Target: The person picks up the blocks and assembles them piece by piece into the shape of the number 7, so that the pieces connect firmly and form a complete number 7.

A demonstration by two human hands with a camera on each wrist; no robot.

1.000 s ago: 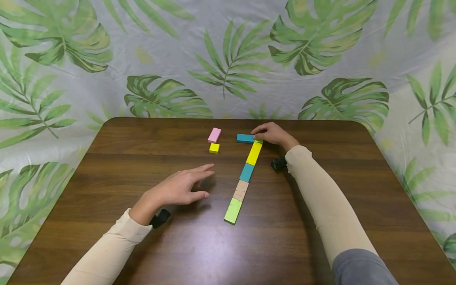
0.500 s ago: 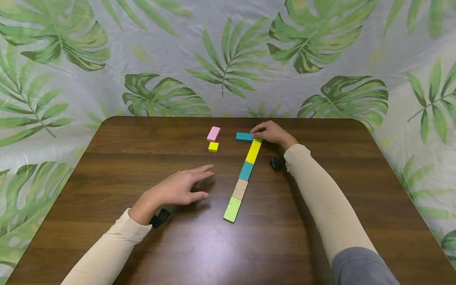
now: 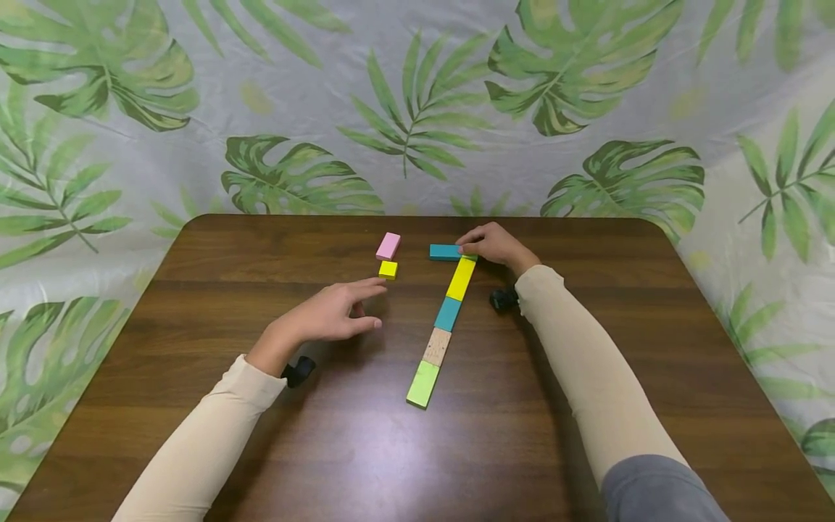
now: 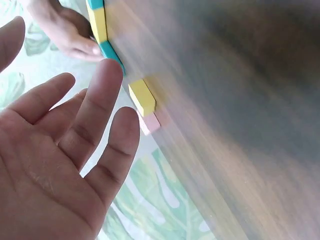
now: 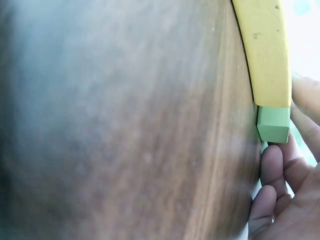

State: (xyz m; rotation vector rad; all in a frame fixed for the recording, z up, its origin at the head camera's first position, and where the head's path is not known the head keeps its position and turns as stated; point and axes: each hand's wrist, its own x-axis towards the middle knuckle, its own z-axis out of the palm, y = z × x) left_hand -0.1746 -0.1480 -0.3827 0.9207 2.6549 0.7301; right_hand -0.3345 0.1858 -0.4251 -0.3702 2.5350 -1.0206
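My left hand (image 3: 333, 310) hovers over the table with its fingers spread and relaxed, holding nothing. Just beyond its fingertips lies a small yellow block (image 3: 388, 270), with a pink block (image 3: 388, 246) behind it. At the far end of a slanting row of blocks, my right hand (image 3: 496, 245) holds a small green block (image 5: 273, 125) with curled fingers. A blue block (image 3: 444, 252) extends leftward from that corner, close to the right fingertips. The row comes nearer through a long yellow block (image 3: 461, 279), a teal block (image 3: 447, 315), a bare wood block (image 3: 436, 347) and a lime block (image 3: 422, 384).
The dark wooden table (image 3: 554, 435) has its far edge just behind the blue and pink blocks. A leaf-patterned cloth (image 3: 417, 109) hangs behind it. Each wrist carries a small black camera, such as the left one (image 3: 299, 371).
My left hand has moved forward toward the small yellow block, fingers still spread. The right hand has stayed at the far corner, and the blocks keep their arrangement.
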